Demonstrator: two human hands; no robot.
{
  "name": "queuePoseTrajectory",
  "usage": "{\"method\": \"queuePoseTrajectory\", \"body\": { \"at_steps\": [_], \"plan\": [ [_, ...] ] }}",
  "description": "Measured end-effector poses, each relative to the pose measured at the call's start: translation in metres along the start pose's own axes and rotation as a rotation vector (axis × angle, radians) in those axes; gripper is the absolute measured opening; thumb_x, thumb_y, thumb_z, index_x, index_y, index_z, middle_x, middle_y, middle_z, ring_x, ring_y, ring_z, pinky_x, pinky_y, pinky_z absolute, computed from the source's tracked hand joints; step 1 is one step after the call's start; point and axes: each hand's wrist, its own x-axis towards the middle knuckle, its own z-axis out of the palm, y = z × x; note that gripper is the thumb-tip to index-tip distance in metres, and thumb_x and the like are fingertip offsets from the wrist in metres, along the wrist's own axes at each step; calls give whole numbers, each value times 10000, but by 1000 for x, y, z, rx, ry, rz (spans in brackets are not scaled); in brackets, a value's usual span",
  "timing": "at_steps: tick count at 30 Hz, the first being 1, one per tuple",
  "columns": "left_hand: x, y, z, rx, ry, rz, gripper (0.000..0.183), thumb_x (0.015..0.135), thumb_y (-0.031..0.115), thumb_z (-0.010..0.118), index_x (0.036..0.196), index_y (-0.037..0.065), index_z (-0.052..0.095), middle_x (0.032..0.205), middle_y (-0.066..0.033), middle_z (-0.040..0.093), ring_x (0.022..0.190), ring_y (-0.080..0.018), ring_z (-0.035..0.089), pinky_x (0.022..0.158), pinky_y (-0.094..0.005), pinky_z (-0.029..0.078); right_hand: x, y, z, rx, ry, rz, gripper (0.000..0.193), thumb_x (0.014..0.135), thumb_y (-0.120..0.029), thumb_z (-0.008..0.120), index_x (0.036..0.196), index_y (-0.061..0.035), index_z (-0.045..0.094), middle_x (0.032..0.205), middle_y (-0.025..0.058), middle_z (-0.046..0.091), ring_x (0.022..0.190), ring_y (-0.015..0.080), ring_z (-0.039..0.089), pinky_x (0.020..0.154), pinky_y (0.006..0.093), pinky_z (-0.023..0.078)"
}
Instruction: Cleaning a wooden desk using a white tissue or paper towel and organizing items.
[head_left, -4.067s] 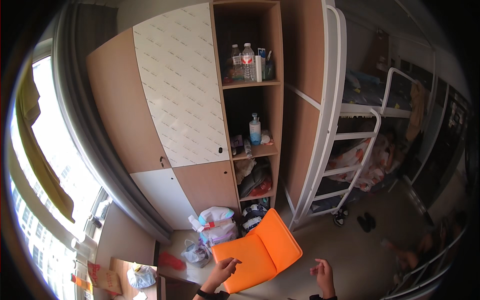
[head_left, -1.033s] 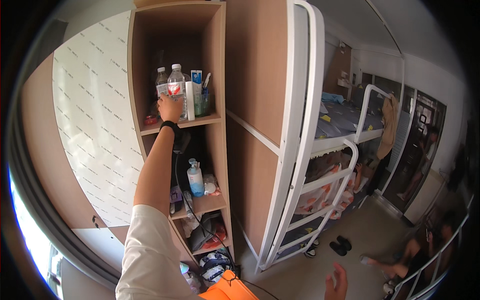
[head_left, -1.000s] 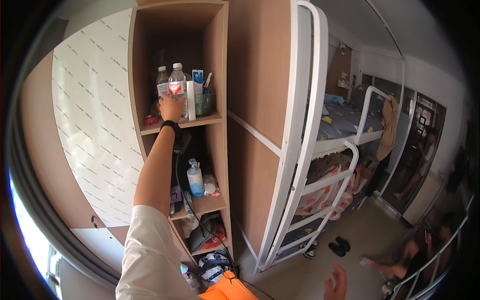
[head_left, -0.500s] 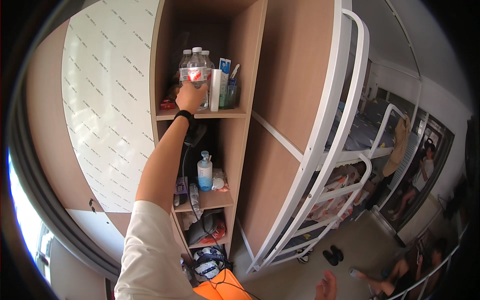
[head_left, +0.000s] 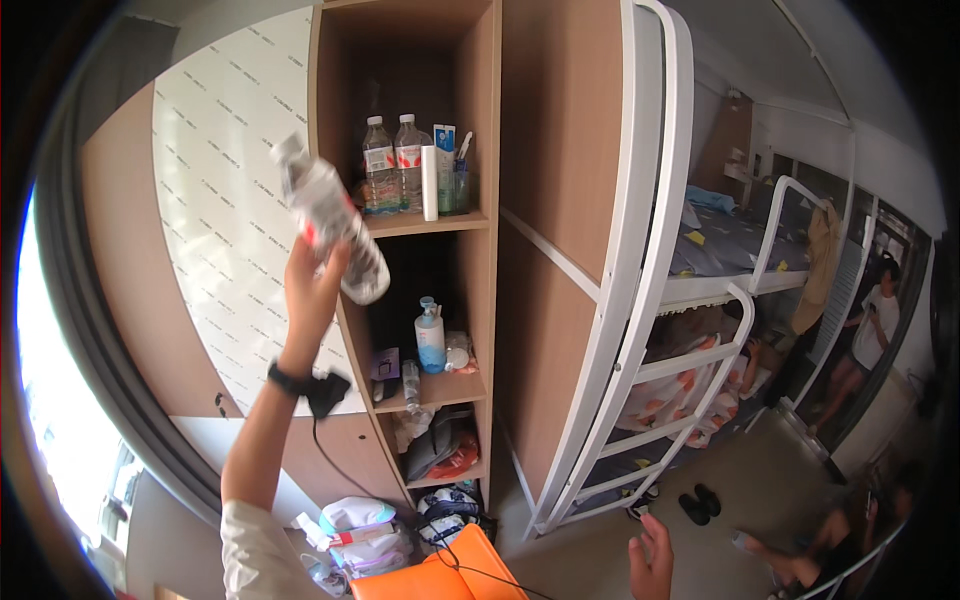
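My left hand [head_left: 315, 290] is closed around a clear plastic water bottle [head_left: 330, 215] with a white cap and a white-and-red label. The bottle is tilted and slightly blurred, in front of the white cabinet door. Two similar water bottles [head_left: 408, 165] stand upright on the upper shelf [head_left: 425, 225]. Beside them are a white upright box [head_left: 430, 183], a blue-and-white tube [head_left: 444, 150] and a clear cup [head_left: 460, 190] holding a toothbrush. Low in the picture, my right hand [head_left: 652, 562] is raised, fingers apart, holding nothing.
Lower shelves hold a blue-and-white pump bottle [head_left: 430, 338] and bags. An orange seat [head_left: 440, 575] and a plastic-wrapped bundle [head_left: 360, 535] lie below, with a cable [head_left: 330, 455] trailing from my wrist. A white bunk ladder [head_left: 640, 400], black slippers [head_left: 700, 503] and people are to the right.
My left hand has lifted one water bottle off the upper shelf and carried it left and toward me. Two bottles now stand there. My view has shifted a little.
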Motion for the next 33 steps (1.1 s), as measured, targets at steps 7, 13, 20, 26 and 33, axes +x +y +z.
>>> {"method": "queuePoseTrajectory", "body": {
  "at_steps": [7,13,20,26,33],
  "plan": [
    [-235,125,-58,-66,-80,-289,746,897,420,830,1385,-59,534,1259,-116,687,1187,-197,646,1047,-375,505,10,19,-18,50,-122,21,500,1001,-113,644,1461,20,498,1461,194,577,1393,282,531,1176,413,392],
    [-351,206,-68,95,-101,-542,966,769,510,909,1427,-15,436,1323,-134,605,1230,-245,615,1060,-427,508,31,-1,26,74,-526,-192,607,973,-165,727,1491,8,462,1383,224,642,1315,323,608,1115,422,461],
    [-403,237,-54,229,-545,-688,737,788,283,908,1397,35,576,1210,-138,732,1130,-279,710,1020,-396,525,1,-43,117,359,-1172,-466,1174,854,-326,895,1650,15,103,1590,254,421,1451,331,465,1182,470,395],
    [-433,256,-73,223,-545,-811,702,878,298,811,1444,28,496,1185,-232,706,1046,-423,701,893,-448,569,-68,-55,152,653,-1369,112,1082,803,-206,936,1584,11,219,1437,201,532,1254,275,606,1074,427,493],
    [-484,297,-158,281,-382,-804,708,938,315,743,1491,23,412,1305,-247,640,1155,-428,652,975,-460,526,-158,-39,203,440,-1450,-209,618,914,-50,782,1449,10,478,1354,118,609,1232,233,610,1037,358,496]
  ]
}}
